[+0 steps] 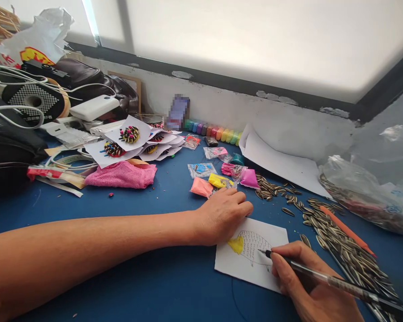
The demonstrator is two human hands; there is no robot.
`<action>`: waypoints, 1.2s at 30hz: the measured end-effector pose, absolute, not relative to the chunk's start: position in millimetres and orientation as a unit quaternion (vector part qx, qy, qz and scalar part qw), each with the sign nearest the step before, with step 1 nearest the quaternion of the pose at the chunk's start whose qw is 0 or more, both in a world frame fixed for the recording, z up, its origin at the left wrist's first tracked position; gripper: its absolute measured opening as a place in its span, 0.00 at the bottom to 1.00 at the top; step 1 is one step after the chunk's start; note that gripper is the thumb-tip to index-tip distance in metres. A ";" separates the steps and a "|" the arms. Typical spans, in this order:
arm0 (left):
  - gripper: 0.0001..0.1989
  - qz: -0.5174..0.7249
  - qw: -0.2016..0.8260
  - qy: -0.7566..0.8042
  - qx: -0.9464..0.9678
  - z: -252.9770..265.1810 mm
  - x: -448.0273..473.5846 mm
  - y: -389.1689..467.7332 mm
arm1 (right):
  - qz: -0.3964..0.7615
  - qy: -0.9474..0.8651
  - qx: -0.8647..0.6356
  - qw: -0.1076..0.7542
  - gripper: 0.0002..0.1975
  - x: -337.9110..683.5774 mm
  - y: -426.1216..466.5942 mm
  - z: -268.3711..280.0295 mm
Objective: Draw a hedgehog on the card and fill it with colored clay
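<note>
My right hand point(317, 279) grips a pen point(332, 281), its tip on a square of white paper point(268, 282). Drawn on the paper is an animal-like outline point(255, 247) filled with small marks, with thin legs and a yellow head-like patch point(236, 245). My left hand point(223, 215) rests at the paper's upper left corner with its fingers curled; whatever is under them is hidden. Just beyond it are an orange packet point(201, 187) and a yellow packet point(219, 181). Striped sunflower seeds point(349, 246) lie in a heap beside my right hand.
An orange pen-like stick point(347, 229) lies on the seeds. Behind are small colored tubs point(215, 132), a white sheet point(278, 158) and a plastic bag point(366, 192). To the left are a pink cloth point(122, 174), seed-decorated papers point(129, 135), a white power bank point(94, 108) and cables.
</note>
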State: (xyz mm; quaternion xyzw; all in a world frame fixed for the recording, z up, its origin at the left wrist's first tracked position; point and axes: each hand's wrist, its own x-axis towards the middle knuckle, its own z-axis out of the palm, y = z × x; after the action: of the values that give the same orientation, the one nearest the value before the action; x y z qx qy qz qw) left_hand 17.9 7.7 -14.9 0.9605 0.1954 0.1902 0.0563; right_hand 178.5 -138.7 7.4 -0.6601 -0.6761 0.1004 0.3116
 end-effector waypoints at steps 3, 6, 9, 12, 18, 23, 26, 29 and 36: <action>0.06 0.191 0.056 0.195 0.960 -14.7 17.7 7.6 | 0.116 -0.674 -0.662 0.307 0.09 178.3 -138.2 6.8; 0.06 0.187 0.056 0.196 0.961 -13.9 17.5 7.1 | 0.118 -0.680 -0.657 0.304 0.09 179.2 -137.3 5.4; 0.07 0.184 0.053 0.198 0.961 -13.9 17.6 7.0 | 0.112 -0.682 -0.656 0.303 0.08 180.4 -137.1 4.4; 0.07 0.191 0.049 0.196 0.961 -15.3 18.2 7.6 | 0.118 -0.681 -0.660 0.295 0.09 180.3 -137.8 4.7; 0.07 0.192 0.051 0.197 0.960 -16.1 18.7 7.8 | 0.110 -0.677 -0.661 0.304 0.09 178.8 -137.6 6.4; 0.07 0.189 0.051 0.198 0.960 -14.4 17.7 6.9 | 0.123 -0.686 -0.653 0.296 0.09 180.6 -137.7 6.2; 0.07 0.188 0.050 0.199 0.961 -13.9 17.3 6.9 | 0.122 -0.685 -0.653 0.299 0.09 179.9 -138.4 6.1; 0.07 0.186 0.051 0.198 0.961 -13.9 17.4 7.1 | 0.117 -0.684 -0.653 0.304 0.09 177.9 -139.0 6.8; 0.07 0.190 0.051 0.197 0.960 -14.4 17.0 7.1 | 0.121 -0.676 -0.663 0.298 0.09 178.0 -140.0 8.4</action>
State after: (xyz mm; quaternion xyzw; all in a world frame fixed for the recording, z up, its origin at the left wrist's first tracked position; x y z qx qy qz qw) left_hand 17.0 7.1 -14.4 0.9604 0.1972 0.1899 0.0514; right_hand 178.0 -140.0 8.4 -0.6626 -0.6763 0.1213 0.2981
